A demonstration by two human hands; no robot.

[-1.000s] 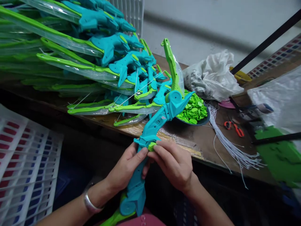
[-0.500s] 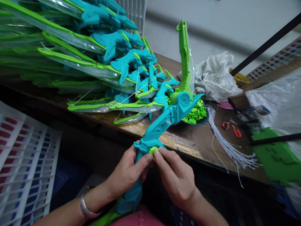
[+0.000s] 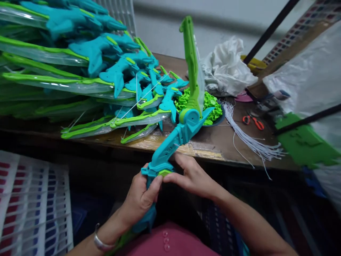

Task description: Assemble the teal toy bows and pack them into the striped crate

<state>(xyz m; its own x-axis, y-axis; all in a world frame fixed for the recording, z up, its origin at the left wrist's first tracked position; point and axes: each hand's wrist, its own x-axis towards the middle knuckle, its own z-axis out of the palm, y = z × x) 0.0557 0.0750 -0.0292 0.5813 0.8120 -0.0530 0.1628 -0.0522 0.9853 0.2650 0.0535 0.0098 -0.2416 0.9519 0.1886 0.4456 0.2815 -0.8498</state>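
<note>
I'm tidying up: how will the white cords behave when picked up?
The white cords look floppy, since they curve and fan out. Being thin, they are probably light. Strands could trail, as one loose end appears to hang past the table's edge.

A crumpled white sack, a yellow basin behind it, an orange-handled tool, a white slatted crate.

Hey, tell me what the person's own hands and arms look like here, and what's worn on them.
The left hand and right hand are ungloved, and no sleeves show on the forearms. A smooth, silver-coloured bangle circles the left wrist; none shows on the right. Between the arms is a pink top.
</note>
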